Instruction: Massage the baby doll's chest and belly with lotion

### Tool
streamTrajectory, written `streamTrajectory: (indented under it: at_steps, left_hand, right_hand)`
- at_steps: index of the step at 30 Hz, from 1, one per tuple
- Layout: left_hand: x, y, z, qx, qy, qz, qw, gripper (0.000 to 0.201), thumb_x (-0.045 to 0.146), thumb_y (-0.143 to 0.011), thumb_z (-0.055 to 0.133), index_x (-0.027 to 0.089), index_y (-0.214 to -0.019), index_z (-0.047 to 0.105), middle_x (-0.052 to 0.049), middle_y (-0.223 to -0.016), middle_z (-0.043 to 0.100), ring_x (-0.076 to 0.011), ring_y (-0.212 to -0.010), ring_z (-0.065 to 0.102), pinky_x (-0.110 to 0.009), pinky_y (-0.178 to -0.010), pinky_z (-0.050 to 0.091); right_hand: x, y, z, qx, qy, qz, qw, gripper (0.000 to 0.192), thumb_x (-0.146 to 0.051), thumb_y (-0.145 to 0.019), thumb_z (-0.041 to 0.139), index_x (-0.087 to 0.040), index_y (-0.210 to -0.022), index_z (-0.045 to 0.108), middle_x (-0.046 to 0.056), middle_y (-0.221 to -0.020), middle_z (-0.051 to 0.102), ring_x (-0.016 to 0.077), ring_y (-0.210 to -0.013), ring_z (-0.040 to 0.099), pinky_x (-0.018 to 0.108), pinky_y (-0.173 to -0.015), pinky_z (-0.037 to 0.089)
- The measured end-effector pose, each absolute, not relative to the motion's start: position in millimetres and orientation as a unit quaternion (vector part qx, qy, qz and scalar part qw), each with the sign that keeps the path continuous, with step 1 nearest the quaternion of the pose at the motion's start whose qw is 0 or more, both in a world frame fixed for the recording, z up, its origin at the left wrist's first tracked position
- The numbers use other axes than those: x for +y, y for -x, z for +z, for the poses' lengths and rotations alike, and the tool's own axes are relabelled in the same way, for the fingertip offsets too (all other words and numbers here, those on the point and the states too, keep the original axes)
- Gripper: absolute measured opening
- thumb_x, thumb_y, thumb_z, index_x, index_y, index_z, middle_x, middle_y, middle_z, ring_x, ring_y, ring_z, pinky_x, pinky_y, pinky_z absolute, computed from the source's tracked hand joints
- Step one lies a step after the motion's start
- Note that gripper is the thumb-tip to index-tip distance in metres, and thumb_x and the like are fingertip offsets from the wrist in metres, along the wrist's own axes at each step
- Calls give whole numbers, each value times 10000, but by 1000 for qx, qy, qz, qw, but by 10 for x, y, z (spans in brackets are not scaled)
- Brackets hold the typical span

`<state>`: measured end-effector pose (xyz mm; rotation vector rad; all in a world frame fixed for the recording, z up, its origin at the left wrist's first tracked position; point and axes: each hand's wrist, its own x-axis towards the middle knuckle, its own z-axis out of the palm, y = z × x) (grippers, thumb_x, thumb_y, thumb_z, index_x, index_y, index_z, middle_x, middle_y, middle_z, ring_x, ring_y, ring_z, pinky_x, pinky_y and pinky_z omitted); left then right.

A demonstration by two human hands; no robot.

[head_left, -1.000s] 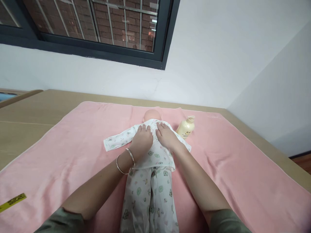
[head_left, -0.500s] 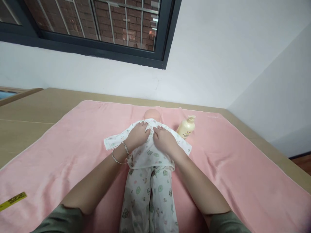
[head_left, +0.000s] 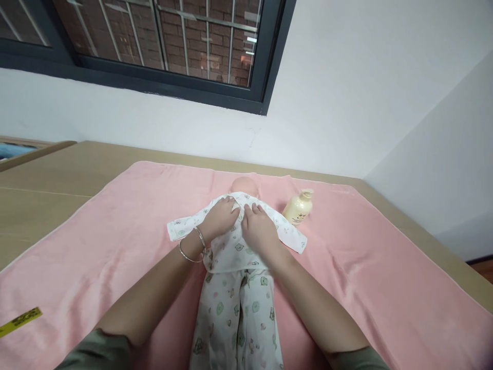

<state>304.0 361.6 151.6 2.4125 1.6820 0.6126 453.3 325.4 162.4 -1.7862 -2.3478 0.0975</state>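
Observation:
A doll (head_left: 245, 185) lies on its back, its bald head farthest from me and partly hidden behind the collar. It wears a white long-sleeved baby shirt (head_left: 234, 257) and matching trousers (head_left: 254, 313), both printed with small green and pink figures. My left hand (head_left: 220, 220), bangles on its wrist, is closed on the shirt's front just below the neck, thumb and fingers gripping the cloth. Beside it, my right hand (head_left: 260, 228) rests on the other side of the chest, fingers apart and touching the fabric. Its palm side is hidden.
A pink blanket (head_left: 134, 246) covers much of the wooden surface (head_left: 50, 200). A cream pump bottle (head_left: 298, 208) stands beside the doll's right-hand sleeve. A yellow strip (head_left: 21, 321) lies at the left edge. A wall with a dark-framed window (head_left: 169, 87) rises behind.
My right hand has drawn slightly down from the neckline, its fingers loosening from the cloth. My left hand stays at the collar. The whole view has shifted a little.

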Motion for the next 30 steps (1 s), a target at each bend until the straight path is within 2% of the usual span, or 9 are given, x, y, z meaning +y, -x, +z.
streamTrajectory:
  at_steps: [3, 7, 11, 16, 21, 25, 27, 30]
  left_hand:
    - [3658, -3020, 1477, 552, -799, 226, 75, 358, 267, -1010, 345, 111, -1161, 630, -153, -1213, 687, -248, -1141, 627, -374, -1007, 484]
    - [3475, -3159, 1487, 554, -810, 190, -22, 347, 181, -987, 371, 64, -1118, 671, -204, -1175, 692, -300, -1164, 612, -436, -1036, 451]
    - [3237, -3316, 1550, 536, -834, 105, -80, 288, 81, -904, 445, 72, -975, 724, -206, -1022, 709, -328, -1096, 630, -463, -1019, 442]
    - [3333, -3258, 1540, 544, -826, 146, -37, 271, 122, -910, 443, 96, -932, 712, -185, -984, 700, -305, -1027, 641, -428, -956, 486]
    - [3627, -3094, 1413, 565, -792, 227, 51, 331, 214, -973, 384, 90, -1124, 652, -171, -1170, 698, -272, -1147, 625, -413, -1035, 474]
    - [3656, -3107, 1309, 557, -796, 235, 24, 373, 223, -980, 378, 64, -1215, 620, -205, -1272, 671, -286, -1252, 590, -441, -1098, 432]
    - [3631, -3139, 1263, 564, -791, 237, -1, 417, 240, -988, 376, 42, -1290, 583, -227, -1345, 631, -302, -1309, 556, -461, -1112, 417]
    - [3607, -3171, 1212, 574, -783, 240, -17, 469, 271, -1005, 361, 20, -1361, 535, -248, -1394, 594, -319, -1356, 516, -483, -1109, 410]
  right_hand:
    - [3182, -4503, 1664, -796, 597, 25, 92, 474, -216, -1044, 415, -86, -1493, 495, 209, -1509, 469, 324, -1436, 402, 424, -1168, 345]
    - [3329, -4663, 1705, -801, 574, 92, 142, 424, -219, -1050, 385, -133, -1419, 577, 151, -1469, 534, 259, -1411, 447, 376, -1161, 360]
    - [3535, -4824, 1661, -790, 572, 131, 176, 473, -278, -1051, 417, -117, -1487, 501, 137, -1544, 450, 260, -1470, 355, 380, -1206, 294]
    - [3483, -4722, 1612, -788, 597, 79, 127, 511, -241, -1059, 369, -68, -1538, 420, 188, -1569, 393, 307, -1479, 329, 419, -1215, 264]
    - [3211, -4510, 1629, -789, 607, 5, 92, 484, -229, -1047, 403, -75, -1500, 476, 203, -1490, 492, 329, -1419, 420, 418, -1162, 350]
    - [3199, -4541, 1680, -797, 595, 18, 107, 419, -203, -1038, 395, -125, -1403, 586, 166, -1395, 591, 300, -1363, 493, 397, -1125, 398]
    - [3282, -4617, 1699, -797, 588, 57, 129, 420, -206, -1042, 384, -150, -1401, 594, 136, -1419, 582, 266, -1385, 475, 370, -1141, 383]
    - [3424, -4718, 1682, -788, 589, 97, 153, 474, -267, -1053, 405, -119, -1493, 500, 144, -1524, 474, 259, -1451, 388, 365, -1177, 335]
